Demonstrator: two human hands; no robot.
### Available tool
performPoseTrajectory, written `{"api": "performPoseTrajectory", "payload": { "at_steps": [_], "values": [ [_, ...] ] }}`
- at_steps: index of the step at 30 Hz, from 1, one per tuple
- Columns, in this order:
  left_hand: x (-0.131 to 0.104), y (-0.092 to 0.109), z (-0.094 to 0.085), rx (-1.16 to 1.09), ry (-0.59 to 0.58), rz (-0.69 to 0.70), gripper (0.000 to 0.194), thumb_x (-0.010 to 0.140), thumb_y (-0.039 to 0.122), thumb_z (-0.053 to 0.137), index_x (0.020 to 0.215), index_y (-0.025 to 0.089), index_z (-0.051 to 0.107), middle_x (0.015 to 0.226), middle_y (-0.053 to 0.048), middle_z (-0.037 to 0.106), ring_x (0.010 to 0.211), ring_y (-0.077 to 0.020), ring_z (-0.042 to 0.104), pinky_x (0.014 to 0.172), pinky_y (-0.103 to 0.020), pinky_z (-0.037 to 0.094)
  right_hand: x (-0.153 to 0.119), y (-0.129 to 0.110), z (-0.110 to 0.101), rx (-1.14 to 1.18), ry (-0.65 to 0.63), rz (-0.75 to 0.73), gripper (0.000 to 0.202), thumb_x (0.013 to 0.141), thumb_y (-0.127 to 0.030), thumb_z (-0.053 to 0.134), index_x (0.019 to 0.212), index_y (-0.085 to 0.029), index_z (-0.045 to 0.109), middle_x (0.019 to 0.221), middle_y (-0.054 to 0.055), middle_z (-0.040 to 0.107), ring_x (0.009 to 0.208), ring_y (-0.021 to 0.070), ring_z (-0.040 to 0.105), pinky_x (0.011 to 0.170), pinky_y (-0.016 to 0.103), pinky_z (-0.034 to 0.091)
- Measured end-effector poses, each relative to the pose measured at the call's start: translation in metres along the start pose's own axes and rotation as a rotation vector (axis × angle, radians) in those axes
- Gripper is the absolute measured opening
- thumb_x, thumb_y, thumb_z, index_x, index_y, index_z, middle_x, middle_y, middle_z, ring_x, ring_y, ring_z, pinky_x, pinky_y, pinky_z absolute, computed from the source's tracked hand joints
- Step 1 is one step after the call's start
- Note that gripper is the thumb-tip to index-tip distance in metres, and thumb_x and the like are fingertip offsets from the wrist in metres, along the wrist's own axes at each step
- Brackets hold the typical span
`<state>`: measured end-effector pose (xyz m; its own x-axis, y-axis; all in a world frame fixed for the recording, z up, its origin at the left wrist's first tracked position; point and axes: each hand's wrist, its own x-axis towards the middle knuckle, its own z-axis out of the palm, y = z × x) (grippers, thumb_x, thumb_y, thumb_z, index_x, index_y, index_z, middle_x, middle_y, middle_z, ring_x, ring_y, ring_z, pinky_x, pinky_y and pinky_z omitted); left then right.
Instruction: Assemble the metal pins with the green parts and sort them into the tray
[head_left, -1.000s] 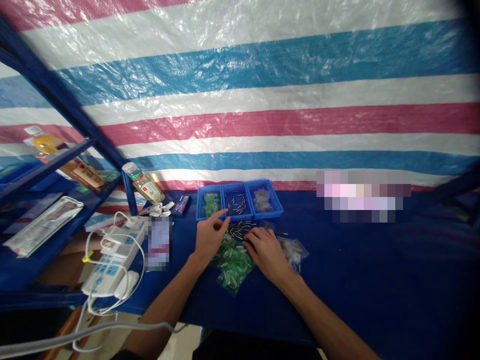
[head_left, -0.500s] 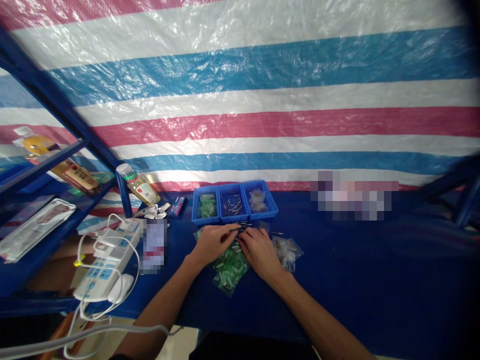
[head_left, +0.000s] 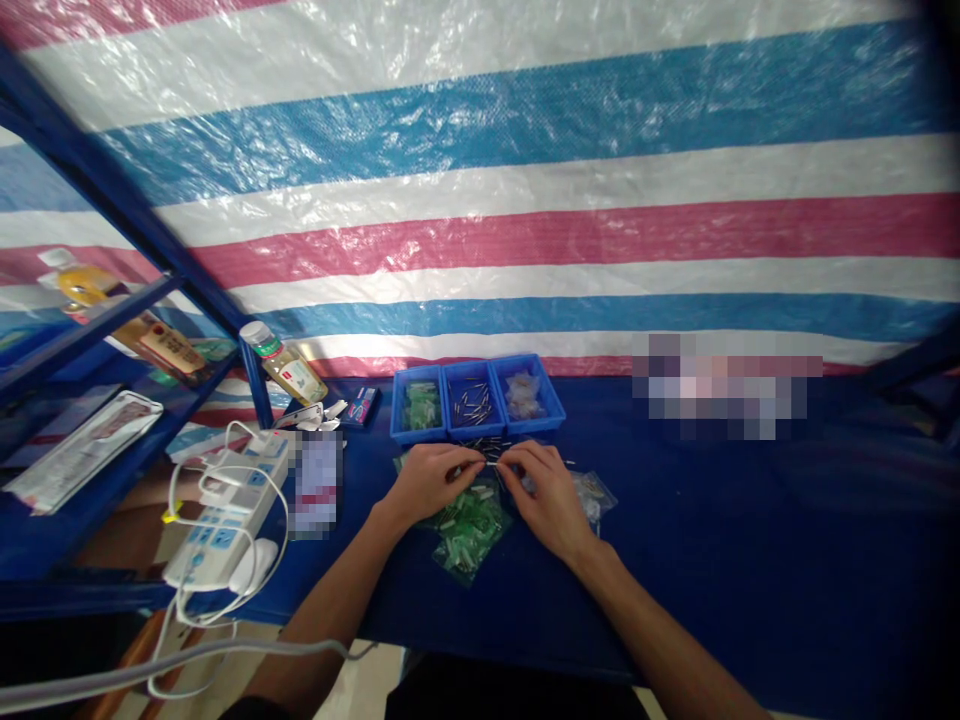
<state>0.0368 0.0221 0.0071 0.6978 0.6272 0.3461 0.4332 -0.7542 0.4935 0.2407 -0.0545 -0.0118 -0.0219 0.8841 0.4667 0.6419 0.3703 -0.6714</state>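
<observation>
My left hand (head_left: 431,482) and my right hand (head_left: 546,498) meet fingertip to fingertip over the blue table, both pinched on a small thin piece (head_left: 491,463). Dark thin pins (head_left: 487,445) lie loose just beyond the fingers. Below and between the hands is a pile of green packets (head_left: 469,535). Clear packets (head_left: 596,492) lie right of my right hand. Behind the hands stand three joined blue bins: the left bin (head_left: 418,436) holds green packets, the middle bin (head_left: 472,432) thin pins, the right bin (head_left: 541,425) clear packets.
On the left are a white power strip (head_left: 232,510) with looped cables, a drink bottle (head_left: 289,370), a small blue box (head_left: 361,407) and a blurred-out item (head_left: 316,485). A blue metal frame (head_left: 259,385) rises there. Striped sheeting (head_left: 562,235) hangs behind the table (head_left: 720,560).
My fingertips have come together around a thin piece. My right hand has opened out from its lower, curled pose over the pins. The view has shifted slightly.
</observation>
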Motion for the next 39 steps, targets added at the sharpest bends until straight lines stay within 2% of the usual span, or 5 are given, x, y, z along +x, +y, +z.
{"api": "performPoseTrajectory", "payload": {
  "at_steps": [8,14,18,27,39],
  "values": [
    [0.0,0.001,-0.002,0.042,0.028,0.051,0.018,0.099,0.029,0.06,0.099,0.018,0.073,0.071,-0.001,0.065,0.064,-0.0122,0.06,0.064,-0.024,0.047,-0.002,-0.002,0.002,0.036,-0.002,0.016,0.012,0.101,-0.026,0.054,0.099,-0.024,0.065,0.098,0.005,0.07,0.086,0.0209,0.064,0.083,0.038,0.047],
    [0.003,0.005,-0.003,0.046,0.064,0.104,0.014,0.097,0.026,0.06,0.094,0.019,0.072,0.088,-0.007,0.067,0.087,-0.0175,0.063,0.08,-0.03,0.052,-0.002,-0.001,0.007,0.028,-0.029,-0.018,0.014,0.102,-0.024,0.052,0.104,-0.025,0.066,0.102,0.006,0.071,0.094,0.0225,0.066,0.085,0.038,0.048],
    [0.004,0.008,-0.004,0.005,0.038,0.126,0.011,0.097,0.022,0.06,0.095,0.019,0.07,0.094,-0.007,0.07,0.092,-0.0186,0.063,0.087,-0.033,0.052,-0.003,-0.003,0.007,0.033,-0.047,-0.008,0.013,0.102,-0.024,0.052,0.103,-0.024,0.065,0.102,0.005,0.071,0.095,0.022,0.065,0.086,0.037,0.047],
    [0.0,0.004,0.002,0.034,-0.002,0.087,0.01,0.094,0.02,0.06,0.097,0.017,0.07,0.085,-0.005,0.071,0.076,-0.0152,0.067,0.072,-0.026,0.052,-0.003,0.001,0.01,0.025,-0.107,-0.017,0.013,0.103,-0.023,0.051,0.103,-0.025,0.063,0.099,0.004,0.07,0.092,0.0215,0.065,0.084,0.037,0.047],
    [0.001,0.006,0.0,0.018,0.001,0.096,0.011,0.096,0.021,0.059,0.095,0.017,0.069,0.083,-0.005,0.07,0.074,-0.0148,0.066,0.069,-0.025,0.05,-0.001,-0.001,0.008,0.025,-0.12,-0.007,0.015,0.104,-0.024,0.049,0.098,-0.025,0.062,0.096,0.003,0.069,0.09,0.021,0.065,0.083,0.036,0.045]
  ]
}}
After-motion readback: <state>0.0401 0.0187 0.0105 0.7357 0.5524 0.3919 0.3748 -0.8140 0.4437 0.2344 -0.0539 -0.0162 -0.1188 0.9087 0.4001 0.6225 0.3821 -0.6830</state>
